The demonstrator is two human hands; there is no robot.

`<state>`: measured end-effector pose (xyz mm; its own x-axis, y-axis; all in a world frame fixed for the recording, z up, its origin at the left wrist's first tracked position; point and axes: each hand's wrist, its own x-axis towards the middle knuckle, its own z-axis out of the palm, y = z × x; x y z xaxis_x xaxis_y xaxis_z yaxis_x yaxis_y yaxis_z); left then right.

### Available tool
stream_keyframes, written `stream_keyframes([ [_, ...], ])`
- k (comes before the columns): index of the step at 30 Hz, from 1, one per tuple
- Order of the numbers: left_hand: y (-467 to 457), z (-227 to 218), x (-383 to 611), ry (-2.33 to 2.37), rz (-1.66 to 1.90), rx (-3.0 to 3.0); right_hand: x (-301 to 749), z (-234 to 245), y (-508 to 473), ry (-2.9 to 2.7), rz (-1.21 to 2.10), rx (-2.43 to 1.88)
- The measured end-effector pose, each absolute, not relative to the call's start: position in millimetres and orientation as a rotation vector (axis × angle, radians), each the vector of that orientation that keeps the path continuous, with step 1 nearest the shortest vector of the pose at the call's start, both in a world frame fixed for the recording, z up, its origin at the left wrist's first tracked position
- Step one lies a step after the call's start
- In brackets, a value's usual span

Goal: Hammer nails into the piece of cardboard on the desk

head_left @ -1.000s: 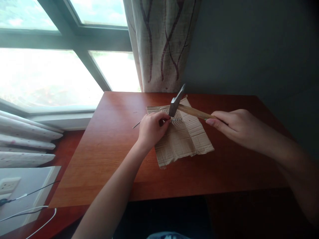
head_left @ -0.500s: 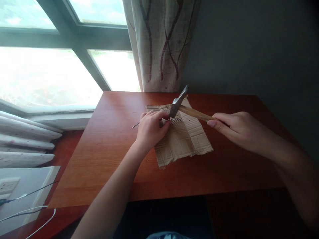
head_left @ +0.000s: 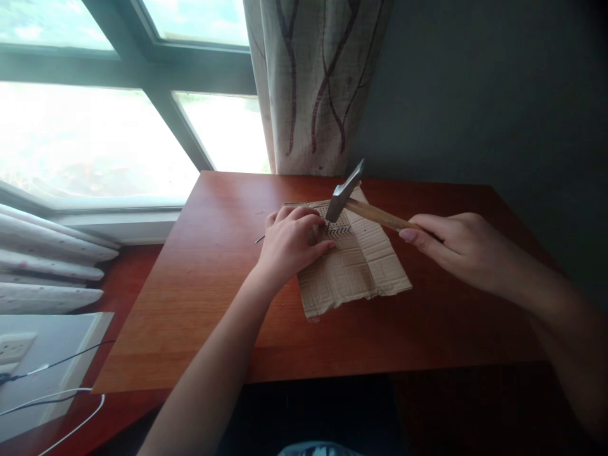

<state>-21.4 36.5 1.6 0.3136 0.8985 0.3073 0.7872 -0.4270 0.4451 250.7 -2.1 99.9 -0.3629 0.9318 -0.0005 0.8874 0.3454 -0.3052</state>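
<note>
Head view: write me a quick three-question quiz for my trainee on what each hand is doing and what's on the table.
1. Which hand grips the handle of the hammer?
2. True or false: the cardboard lies on the table.
3. Where is the left hand?
A) On the curtain
B) At the cardboard, near the hammer's head
C) Around the hammer's handle

Key: 1. The right hand. 2. True. 3. B.
</note>
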Motion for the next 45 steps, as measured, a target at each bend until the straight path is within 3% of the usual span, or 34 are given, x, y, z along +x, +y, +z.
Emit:
stream_keyframes([
  [45, 35, 3, -21, 1.536, 0.74, 2.342, 246, 88, 1, -2.476, 0.476, -1.663],
])
